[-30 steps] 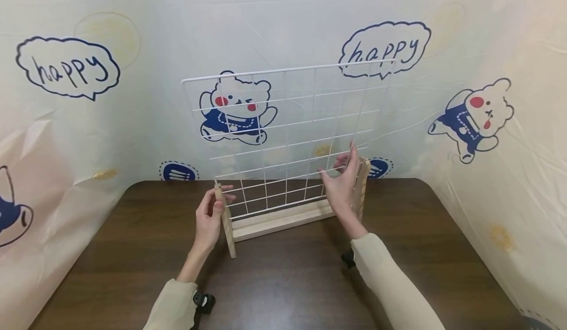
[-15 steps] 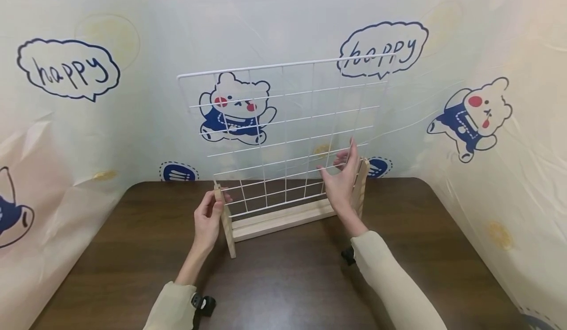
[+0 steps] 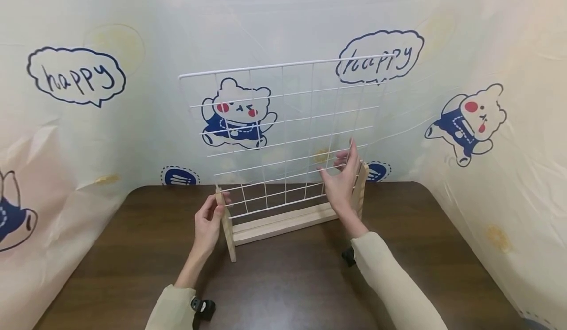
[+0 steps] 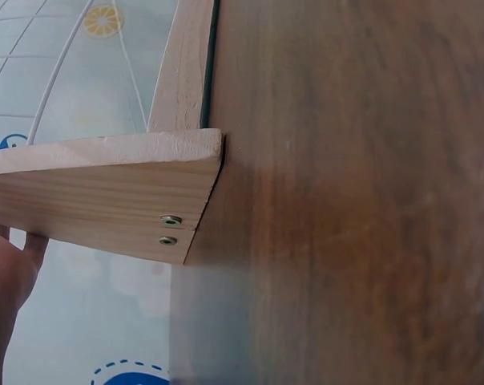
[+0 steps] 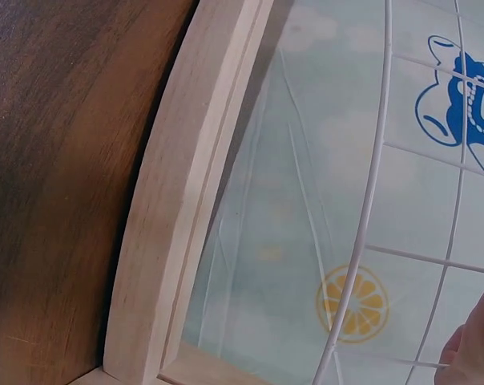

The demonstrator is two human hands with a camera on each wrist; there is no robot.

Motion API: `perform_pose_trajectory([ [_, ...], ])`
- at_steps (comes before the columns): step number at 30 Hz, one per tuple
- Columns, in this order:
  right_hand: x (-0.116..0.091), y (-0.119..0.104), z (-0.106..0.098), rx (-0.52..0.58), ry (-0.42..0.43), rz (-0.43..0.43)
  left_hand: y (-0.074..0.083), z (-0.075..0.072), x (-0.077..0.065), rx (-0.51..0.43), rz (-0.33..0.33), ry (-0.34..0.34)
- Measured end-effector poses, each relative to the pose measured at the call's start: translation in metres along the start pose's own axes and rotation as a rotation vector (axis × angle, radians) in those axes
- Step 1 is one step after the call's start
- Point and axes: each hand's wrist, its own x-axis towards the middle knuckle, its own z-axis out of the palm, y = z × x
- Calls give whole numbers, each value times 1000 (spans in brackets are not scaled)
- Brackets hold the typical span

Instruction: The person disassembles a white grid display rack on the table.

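A white wire grid panel (image 3: 285,138) stands upright, leaning back a little, between the two sides of a pale wooden stand (image 3: 288,224). My left hand (image 3: 207,224) grips the stand's left upright (image 3: 227,234), thumb in front and fingers reaching behind. Two metal bolt heads (image 4: 170,220) show on that upright's outer face in the left wrist view. At the panel's lower right, my right hand (image 3: 341,187) holds the wires between thumb and fingers, close to the right upright (image 3: 362,185). The right wrist view catches only part of that hand (image 5: 474,345); its contact is partly hidden.
The stand rests on a dark brown wooden table (image 3: 283,285) with rounded far corners. A pale printed sheet (image 3: 150,108) with bears and "happy" clouds hangs behind and along both sides. Black wrist straps (image 3: 204,309) sit below the hands.
Over the last second the panel's top edge has risen slightly and tilted a little. Both hands keep nearly the same places. The head view has shifted slightly.
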Motion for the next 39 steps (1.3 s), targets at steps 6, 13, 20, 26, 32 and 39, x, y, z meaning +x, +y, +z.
perform_pose_trajectory([
  [6, 2, -3, 0, -11, -2, 3, 0, -1, 0, 3, -25, 2],
  [13, 7, -8, 1, -8, -2, -22, 0, -3, -2, 25, -38, -2],
  [20, 10, -12, 1, -10, 3, -20, 1, -3, -2, 40, -32, 8],
  [26, 18, -20, 2, 9, 17, -29, 3, -1, 1, 10, -21, 6],
  [32, 25, -29, 2, 7, 11, -33, 17, 5, 3, -8, -10, 13],
  [39, 27, -32, 1, 12, -4, -21, 4, 0, 0, -8, -19, 31],
])
